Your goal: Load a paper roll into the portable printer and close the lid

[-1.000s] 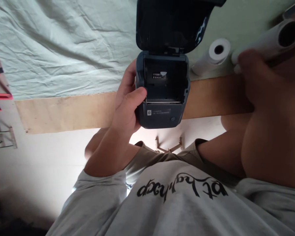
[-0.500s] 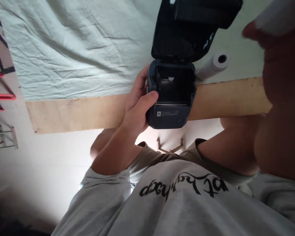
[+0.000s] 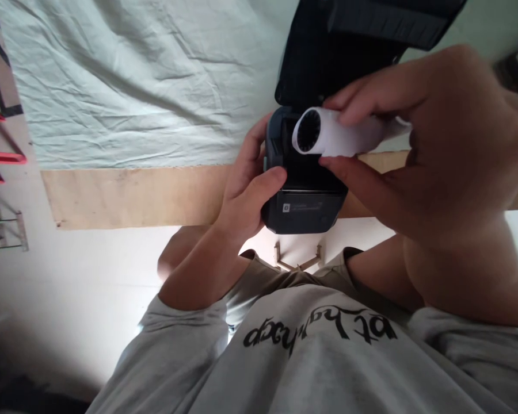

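Near 1 o'clock of center, my right hand (image 3: 435,149) pinches a white paper roll (image 3: 336,133), fingers on top, thumb under, roll lying sideways with its dark core end facing 9 o'clock. It sits just above the open bay of the small dark printer (image 3: 304,198), maybe touching the bay's rim; can't tell. Printer lid (image 3: 349,52) is swung up toward 12 o'clock, fully open.

My left hand (image 3: 246,195) wraps the printer's side at 9 o'clock, thumb pressed on the front corner, fingers behind. Firm grip, closed on the body. Printer hangs at the wooden edge (image 3: 133,195) of the surface, half over my lap, pale green cloth (image 3: 133,80) beyond at 11 o'clock.

To seat it well, as I judge it: keep the left hand clamped so the printer doesn't tip off the edge. Keep the roll's axis level and parallel to the bay's width, then lower straight down. Shift the pinch toward the roll's 3 o'clock end so my fingers clear the bay walls. Loose paper tail isn't visible, so check which way it unwinds before letting go. Don't bump the lid hinge.
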Tool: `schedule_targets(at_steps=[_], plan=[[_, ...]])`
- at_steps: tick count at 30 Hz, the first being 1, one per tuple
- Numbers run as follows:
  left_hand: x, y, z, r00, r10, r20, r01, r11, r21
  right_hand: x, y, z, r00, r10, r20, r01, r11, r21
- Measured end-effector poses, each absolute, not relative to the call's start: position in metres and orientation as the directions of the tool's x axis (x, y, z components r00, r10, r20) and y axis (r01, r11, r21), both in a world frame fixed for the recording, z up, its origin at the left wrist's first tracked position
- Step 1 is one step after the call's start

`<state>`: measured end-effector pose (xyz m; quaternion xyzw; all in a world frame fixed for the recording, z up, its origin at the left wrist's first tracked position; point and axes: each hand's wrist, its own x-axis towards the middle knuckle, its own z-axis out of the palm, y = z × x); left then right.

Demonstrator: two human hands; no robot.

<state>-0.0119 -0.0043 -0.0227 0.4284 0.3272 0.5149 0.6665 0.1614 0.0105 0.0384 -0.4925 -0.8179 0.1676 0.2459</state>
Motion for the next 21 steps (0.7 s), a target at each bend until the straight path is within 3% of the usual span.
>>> schedule_targets(at_steps=[3, 14, 21], plan=[[-0.011, -0.005, -0.02, 0.261, 0.965, 0.016, -0.424, 0.1, 0.9, 0.158, 0.009, 0.037, -0.458, 0.826, 0.329, 0.764, 0.555, -0.329], [-0.006, -0.006, -0.019, 0.225, 0.974, 0.016, -0.478, 0.096, 0.873, 0.153, 0.007, 0.031, -0.42, 0.858, 0.297, 0.804, 0.503, -0.318], [-0.006, -0.005, -0.018, 0.234, 0.971, 0.046, -0.481, 0.075, 0.873, 0.154, -0.002, 0.037, -0.488, 0.812, 0.321, 0.762, 0.576, -0.297]])
